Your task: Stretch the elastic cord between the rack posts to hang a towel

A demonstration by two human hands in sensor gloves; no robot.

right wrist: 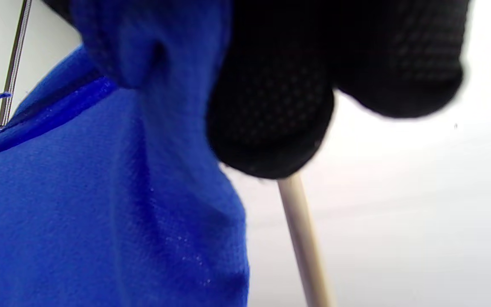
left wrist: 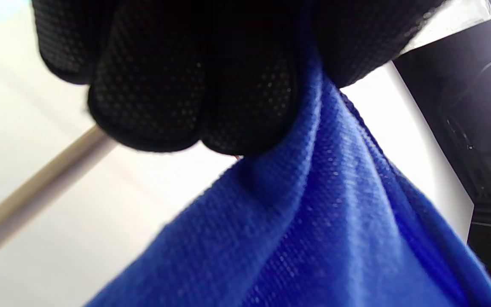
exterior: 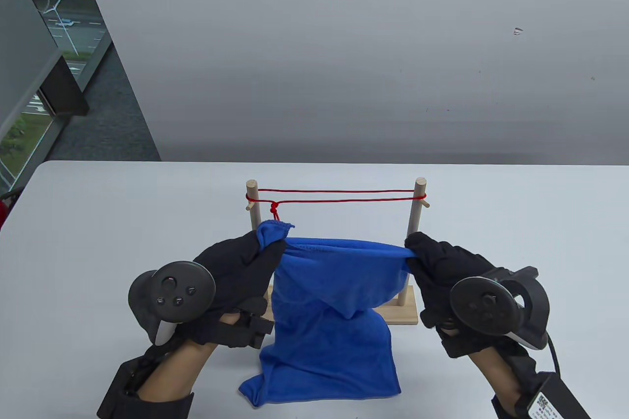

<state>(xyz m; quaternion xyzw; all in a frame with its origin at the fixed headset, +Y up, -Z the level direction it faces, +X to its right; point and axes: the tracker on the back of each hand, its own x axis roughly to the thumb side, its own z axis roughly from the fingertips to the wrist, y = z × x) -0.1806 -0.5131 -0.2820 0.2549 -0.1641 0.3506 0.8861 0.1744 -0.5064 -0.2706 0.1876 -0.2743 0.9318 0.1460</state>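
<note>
Both hands (exterior: 231,266) pinch towel (exterior: 334,311) corners.

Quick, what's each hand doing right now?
Left hand: grips one top corner of the towel.
Right hand: grips the other top corner.

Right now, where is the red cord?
In the table view, the cord runs in two strands between the tops of the left post and right post, above the towel that both hands hold.
</note>
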